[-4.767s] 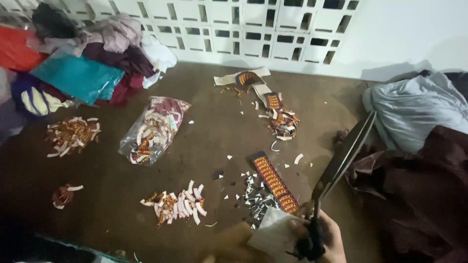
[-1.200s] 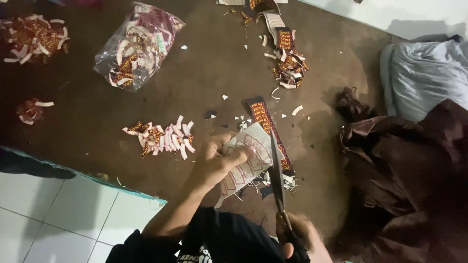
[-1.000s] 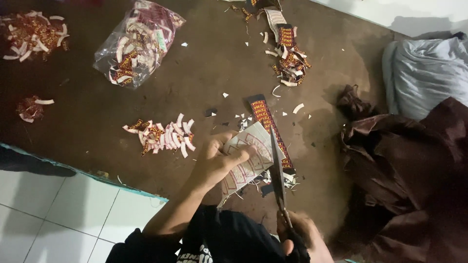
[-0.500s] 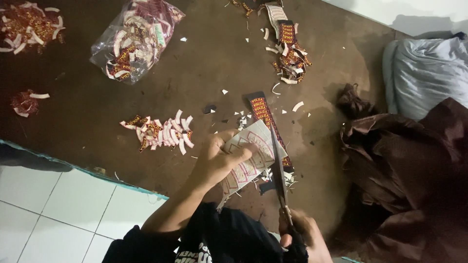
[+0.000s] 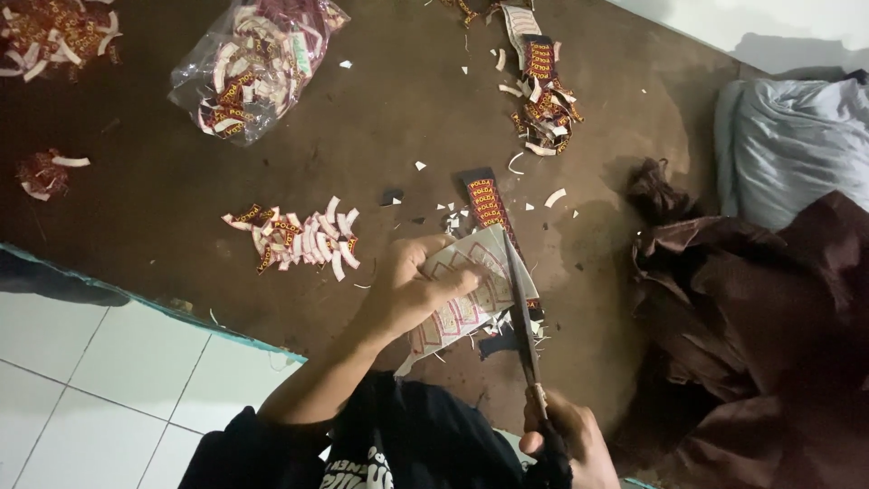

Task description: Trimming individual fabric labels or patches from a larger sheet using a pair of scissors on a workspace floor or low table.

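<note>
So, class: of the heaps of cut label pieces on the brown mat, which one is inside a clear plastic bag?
The heap at upper left, the bagged labels. The pile beside the left hand lies loose on the mat.

Brown mat (image 5: 407, 109) covers most of the floor; white tiles (image 5: 118, 380) at approx. 8 o'clock. Clear plastic bag (image 5: 249, 68) with red-and-white label pieces lies at 11 o'clock. One pile of cut labels (image 5: 299, 240) sits near centre, slightly to 9 o'clock. Another small pile (image 5: 45, 172) is at 9 o'clock near the left edge, and a bigger heap (image 5: 54, 36) is in the corner at 10 o'clock. Scraps w/ a label strip (image 5: 543, 91) are at 12–1 o'clock. Dark brown cloth (image 5: 751, 335) is heaped at 4 o'clock; grey-blue fabric (image 5: 797, 145) at 2 o'clock, touching it.
</note>
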